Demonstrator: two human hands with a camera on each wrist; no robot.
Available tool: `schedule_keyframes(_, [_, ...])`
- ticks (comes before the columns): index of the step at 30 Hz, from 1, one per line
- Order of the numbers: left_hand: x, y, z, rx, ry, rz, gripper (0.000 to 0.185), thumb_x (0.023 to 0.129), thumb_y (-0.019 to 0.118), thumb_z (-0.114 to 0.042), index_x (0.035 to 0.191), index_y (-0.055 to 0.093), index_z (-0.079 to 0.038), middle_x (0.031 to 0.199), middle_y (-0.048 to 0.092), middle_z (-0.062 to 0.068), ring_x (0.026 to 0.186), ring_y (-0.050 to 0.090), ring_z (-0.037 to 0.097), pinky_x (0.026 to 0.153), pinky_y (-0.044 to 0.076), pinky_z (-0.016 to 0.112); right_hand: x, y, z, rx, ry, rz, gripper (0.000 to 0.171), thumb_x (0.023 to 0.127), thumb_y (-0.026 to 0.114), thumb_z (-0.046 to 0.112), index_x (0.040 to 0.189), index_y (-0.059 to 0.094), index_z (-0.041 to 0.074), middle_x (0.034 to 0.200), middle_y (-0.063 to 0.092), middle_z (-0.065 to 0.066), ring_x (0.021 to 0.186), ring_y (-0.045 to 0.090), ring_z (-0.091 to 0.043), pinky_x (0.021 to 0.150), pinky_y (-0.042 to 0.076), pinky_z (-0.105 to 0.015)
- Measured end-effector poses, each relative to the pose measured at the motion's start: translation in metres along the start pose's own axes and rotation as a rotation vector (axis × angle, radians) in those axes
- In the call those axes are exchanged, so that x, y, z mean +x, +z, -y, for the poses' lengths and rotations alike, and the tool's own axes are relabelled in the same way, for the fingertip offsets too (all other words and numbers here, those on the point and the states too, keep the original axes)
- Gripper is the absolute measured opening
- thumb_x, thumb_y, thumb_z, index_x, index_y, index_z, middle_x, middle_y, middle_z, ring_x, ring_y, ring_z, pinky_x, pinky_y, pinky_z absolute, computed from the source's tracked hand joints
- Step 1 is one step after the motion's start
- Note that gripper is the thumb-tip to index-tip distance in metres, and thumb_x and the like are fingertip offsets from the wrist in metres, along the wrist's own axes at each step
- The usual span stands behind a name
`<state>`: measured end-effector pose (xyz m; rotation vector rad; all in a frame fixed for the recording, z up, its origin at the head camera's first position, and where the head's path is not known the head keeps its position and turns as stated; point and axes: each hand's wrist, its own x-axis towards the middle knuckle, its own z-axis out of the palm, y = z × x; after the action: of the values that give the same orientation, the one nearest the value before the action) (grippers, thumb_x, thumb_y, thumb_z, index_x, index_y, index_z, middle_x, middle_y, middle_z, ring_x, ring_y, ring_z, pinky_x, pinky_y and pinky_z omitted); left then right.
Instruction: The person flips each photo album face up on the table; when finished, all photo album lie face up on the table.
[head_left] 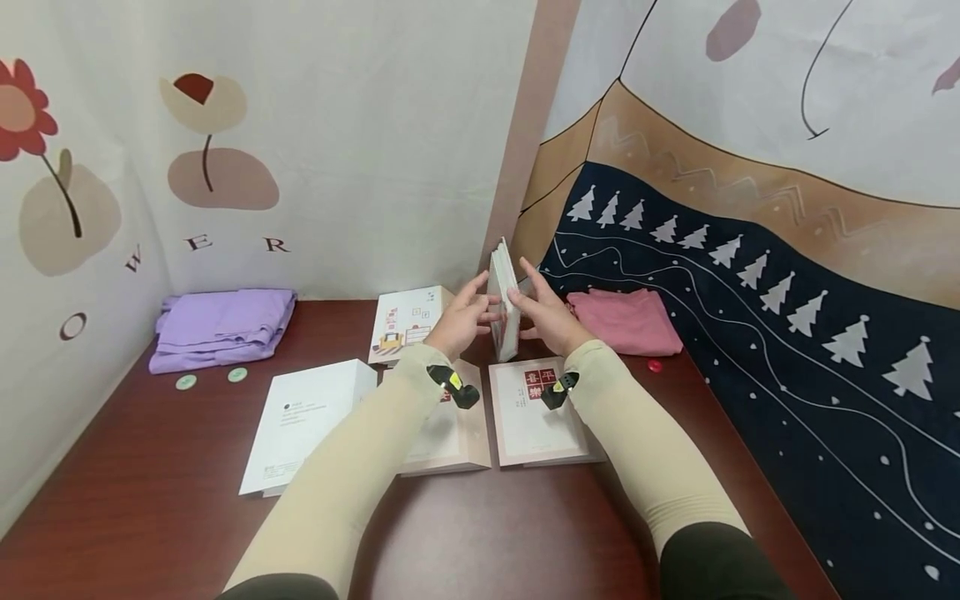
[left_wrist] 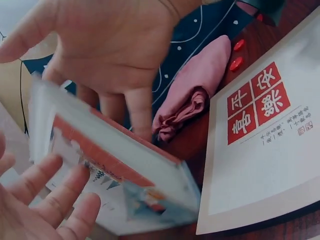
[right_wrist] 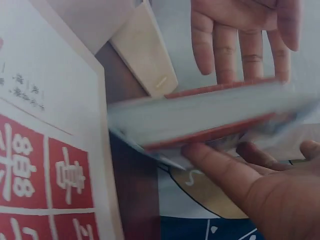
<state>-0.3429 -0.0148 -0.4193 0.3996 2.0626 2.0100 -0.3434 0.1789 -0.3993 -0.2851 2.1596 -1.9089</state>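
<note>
A thick book [head_left: 504,304] stands upright and slightly tilted at the back of the table, between my two hands. My left hand [head_left: 459,321] is on its left side, with spread fingers near the cover. On the other side is my right hand [head_left: 551,317], its fingers extended; in the right wrist view a fingertip touches the illustrated red-edged cover [right_wrist: 210,137]. The page edges show pale and blurred. Just in front lies a white book [head_left: 525,429] with a red square of characters. Another pale book [head_left: 438,437] lies partly hidden under my left forearm.
At the left lies a white book [head_left: 307,425], and behind it a book with colourful pictures [head_left: 397,325]. Folded purple cloth [head_left: 225,325] is at the back left, folded pink cloth [head_left: 630,321] at the right. Green discs [head_left: 186,382] and a red one [head_left: 655,366] lie nearby.
</note>
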Motion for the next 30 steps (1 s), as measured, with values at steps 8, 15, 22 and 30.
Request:
schedule_keyframes(8, [0.002, 0.001, 0.010, 0.116, -0.063, 0.066, 0.057, 0.115, 0.036, -0.021, 0.170, 0.020, -0.021, 0.151, 0.059, 0.018, 0.141, 0.054, 0.034, 0.116, 0.043, 0.053, 0.007, -0.001, -0.006, -0.444, 0.009, -0.191, 0.078, 0.090, 0.072, 0.001, 0.161, 0.044, 0.019, 0.154, 0.051, -0.018, 0.091, 0.063, -0.029, 0.071, 0.061, -0.035])
schedule_keyframes(15, [-0.004, -0.011, 0.012, 0.173, -0.063, 0.031, 0.058, 0.114, 0.038, -0.018, 0.170, 0.021, -0.016, 0.148, 0.059, 0.023, 0.140, 0.054, 0.039, 0.115, 0.044, 0.054, 0.012, -0.001, -0.019, -0.576, 0.134, -0.305, 0.071, 0.082, 0.067, -0.002, 0.151, 0.054, 0.008, 0.140, 0.064, -0.018, 0.097, 0.058, -0.028, 0.071, 0.049, -0.029])
schedule_keyframes(22, [-0.017, -0.049, 0.004, 0.280, -0.030, -0.035, 0.058, 0.114, 0.038, -0.021, 0.169, 0.021, -0.013, 0.150, 0.056, 0.023, 0.142, 0.051, 0.039, 0.119, 0.041, 0.053, 0.012, -0.009, -0.026, -0.659, 0.198, -0.300, 0.081, 0.079, 0.059, -0.005, 0.158, 0.040, -0.002, 0.139, 0.063, -0.026, 0.098, 0.056, -0.033, 0.084, 0.050, -0.035])
schedule_keyframes(30, [-0.039, -0.099, 0.004, 0.374, -0.072, -0.137, 0.059, 0.114, 0.041, -0.027, 0.168, 0.023, -0.012, 0.158, 0.045, 0.027, 0.146, 0.045, 0.043, 0.120, 0.039, 0.056, 0.011, -0.012, -0.028, -0.560, 0.323, -0.296, 0.077, 0.092, 0.063, 0.008, 0.162, 0.032, 0.000, 0.164, 0.039, -0.024, 0.143, 0.040, -0.035, 0.123, 0.034, -0.047])
